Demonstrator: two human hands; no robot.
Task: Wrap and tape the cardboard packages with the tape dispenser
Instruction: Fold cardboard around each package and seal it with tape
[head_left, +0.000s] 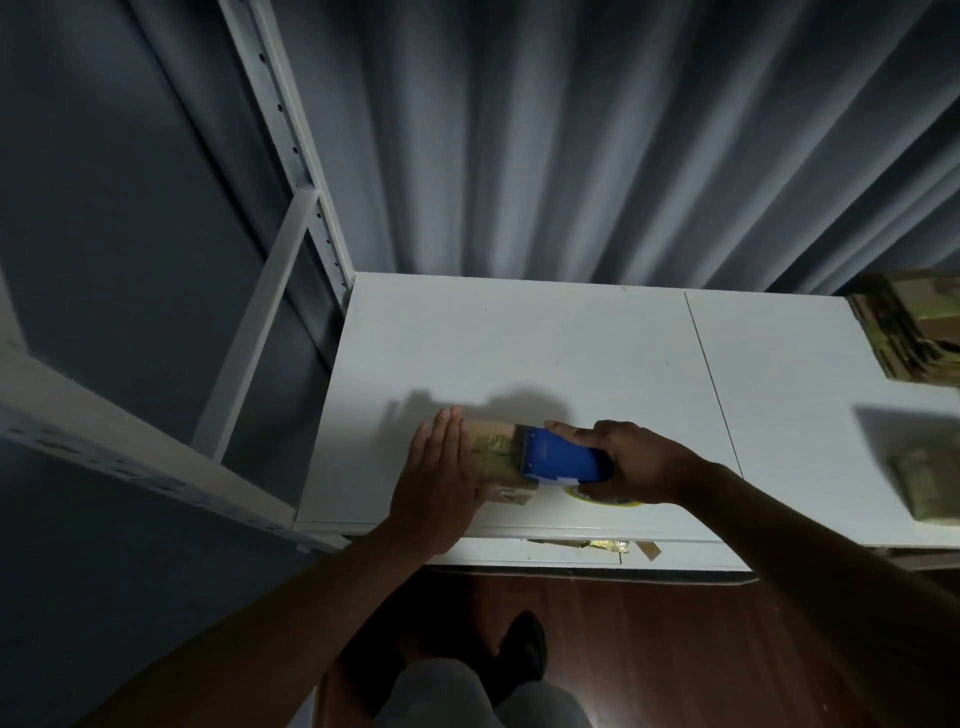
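A small brown cardboard package (493, 451) with shiny tape on it lies near the front edge of the white table (571, 353). My left hand (441, 478) lies flat on the package's left end, fingers straight and together. My right hand (631, 462) grips the blue tape dispenser (563, 460), whose front edge sits on the package's right part. The yellowish tape roll (597, 498) shows under my right hand.
A stack of flat cardboard pieces (914, 332) lies at the table's far right, and another taped package (930, 483) sits at the right edge. White shelf posts (291, 171) stand at the left. A grey curtain hangs behind. Tape scraps (597, 545) stick to the table's front edge.
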